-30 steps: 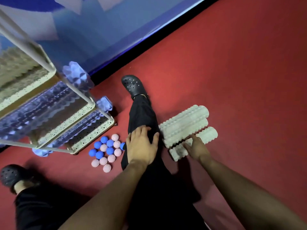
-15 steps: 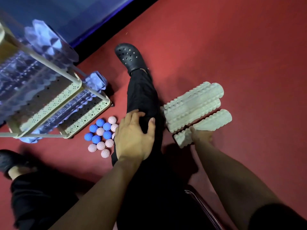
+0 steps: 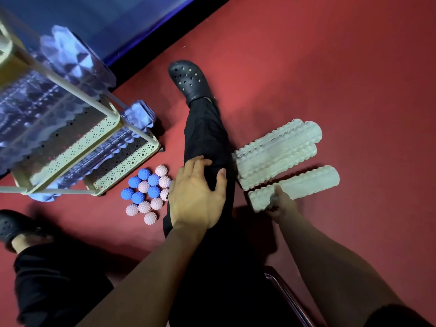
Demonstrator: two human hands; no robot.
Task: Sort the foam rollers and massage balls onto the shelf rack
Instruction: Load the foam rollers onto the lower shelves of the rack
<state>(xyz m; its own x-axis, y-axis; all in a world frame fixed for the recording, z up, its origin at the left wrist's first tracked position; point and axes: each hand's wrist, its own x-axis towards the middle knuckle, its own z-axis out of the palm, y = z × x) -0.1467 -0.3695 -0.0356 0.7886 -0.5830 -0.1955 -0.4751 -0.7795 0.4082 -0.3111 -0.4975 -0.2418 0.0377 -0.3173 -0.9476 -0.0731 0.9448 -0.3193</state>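
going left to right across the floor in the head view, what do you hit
shelf rack → massage balls → left hand on the knee → right hand gripping a white foam roller

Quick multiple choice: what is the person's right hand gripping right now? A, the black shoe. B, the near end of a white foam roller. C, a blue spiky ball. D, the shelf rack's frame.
B: the right hand curls round the near end of the single white foam roller lying on the red floor, while the left hand rests on the trouser leg.
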